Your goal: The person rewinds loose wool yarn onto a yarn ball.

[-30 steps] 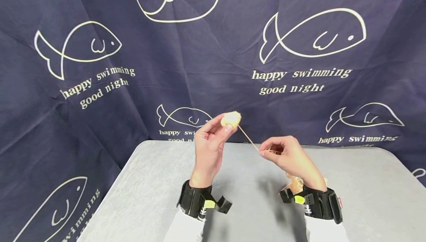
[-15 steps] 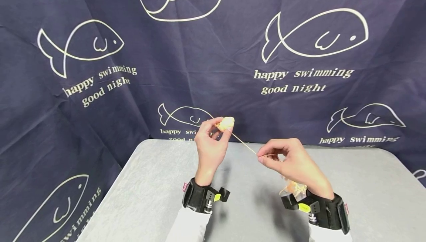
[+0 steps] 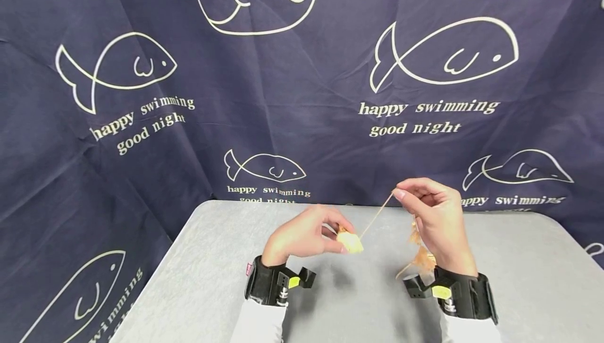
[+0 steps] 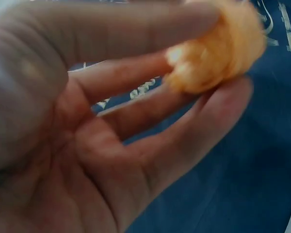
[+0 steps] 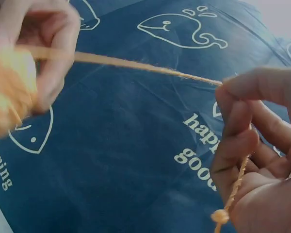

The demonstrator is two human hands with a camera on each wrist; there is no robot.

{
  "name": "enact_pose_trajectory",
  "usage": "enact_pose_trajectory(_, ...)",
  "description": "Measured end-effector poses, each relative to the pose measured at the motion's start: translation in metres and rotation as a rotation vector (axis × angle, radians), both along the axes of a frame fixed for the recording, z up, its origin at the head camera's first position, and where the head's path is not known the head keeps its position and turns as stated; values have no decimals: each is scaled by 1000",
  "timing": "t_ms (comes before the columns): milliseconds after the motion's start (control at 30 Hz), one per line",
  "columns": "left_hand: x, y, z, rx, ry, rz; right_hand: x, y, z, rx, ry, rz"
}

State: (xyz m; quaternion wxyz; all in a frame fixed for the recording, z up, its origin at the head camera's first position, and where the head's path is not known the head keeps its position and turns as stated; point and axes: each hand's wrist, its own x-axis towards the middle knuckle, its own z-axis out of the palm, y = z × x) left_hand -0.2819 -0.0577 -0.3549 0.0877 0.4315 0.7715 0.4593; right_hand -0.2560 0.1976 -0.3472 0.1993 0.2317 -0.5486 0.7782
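A: Over a grey desk (image 3: 198, 280), the left hand (image 3: 302, 234) pinches a small ball of yarn (image 3: 350, 241) between thumb and fingertips, low and just above the surface.

B: And the right hand (image 3: 436, 222)?

A: Raised higher, thumb and forefinger pinched on the strand (image 3: 376, 217), which runs taut and slanting from the ball up to that grip. The tension looks deliberate: a tight line would lay neatly onto the ball.

B: Where does the rest go?

A: Past the right-hand pinch it drops behind the palm to a loose tangle (image 3: 422, 259) near the wrist strap (image 3: 464, 297) (the right wrist view shows a small knot in the hanging part).

B: Texture?

A: Pale orange, fuzzy and soft; the ball is a rounded, slightly lumpy wad, and the left wrist view shows it seated against the fingertips. The strand is thin and twisted, with fine stray fibres.

B: Setting?

A: A navy cloth backdrop (image 3: 306, 96), creased, printed with white outline fish and whales and the words "happy swimming good night". The desk top looks matte, faintly mottled.
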Motion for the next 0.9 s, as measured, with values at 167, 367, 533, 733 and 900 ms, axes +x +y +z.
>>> enact_pose_trajectory(167, 4, 7, 3, 129, -75, -207, -5, -1, -4, -82, -87, -78)
enact_pose_trajectory(367, 6, 12, 6, 533, -132, -285, -14, 0, -12, 55, -209, -178)
enact_pose_trajectory(533, 6, 17, 7, 878, -185, -218, -16, 2, -17, 362, -247, -164)
enact_pose_trajectory(733, 3, 21, 9, 1197, -294, -8, -15, 0, -19, 642, -176, -106)
enact_pose_trajectory(900, 0, 24, 10, 1360, -342, 222, -9, -4, -16, 789, -104, -37)
